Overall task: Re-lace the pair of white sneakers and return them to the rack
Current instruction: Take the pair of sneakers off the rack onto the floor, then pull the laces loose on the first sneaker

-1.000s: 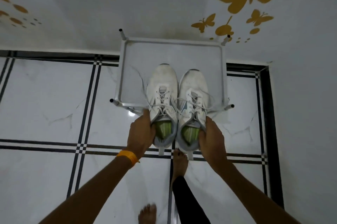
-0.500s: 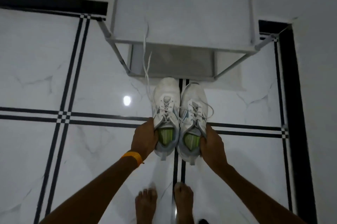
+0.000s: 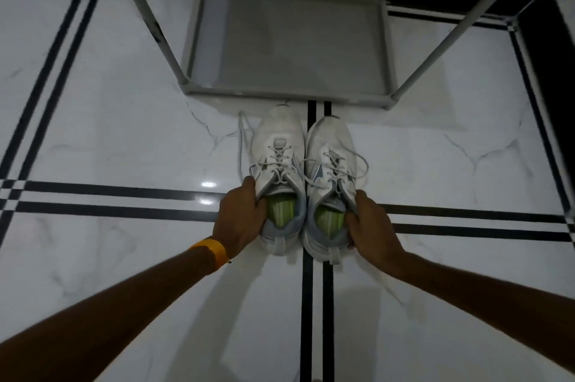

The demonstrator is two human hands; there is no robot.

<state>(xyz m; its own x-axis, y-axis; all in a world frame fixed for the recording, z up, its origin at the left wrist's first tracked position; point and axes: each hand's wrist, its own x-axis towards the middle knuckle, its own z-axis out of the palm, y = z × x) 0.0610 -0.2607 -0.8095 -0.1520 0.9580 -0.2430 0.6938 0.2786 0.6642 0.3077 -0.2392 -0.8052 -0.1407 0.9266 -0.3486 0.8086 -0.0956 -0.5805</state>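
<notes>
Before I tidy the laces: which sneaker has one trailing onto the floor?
The left sneaker, held by the left hand; its lace trails leftward.

The rack's bottom shelf (image 3: 289,42) lies bare just ahead of the sneakers (image 3: 303,176); slanted frame legs (image 3: 146,17) flank its opening.

Both hands (image 3: 306,223) clenched, arms outstretched.

White marble-look floor (image 3: 109,120) filling the view, paired black stripes (image 3: 102,198) crossing from 9 to 3 o'clock, another pair (image 3: 315,304) running toward 6 o'clock, bright light glare (image 3: 208,184) left of centre, yellow wristband (image 3: 211,252)
</notes>
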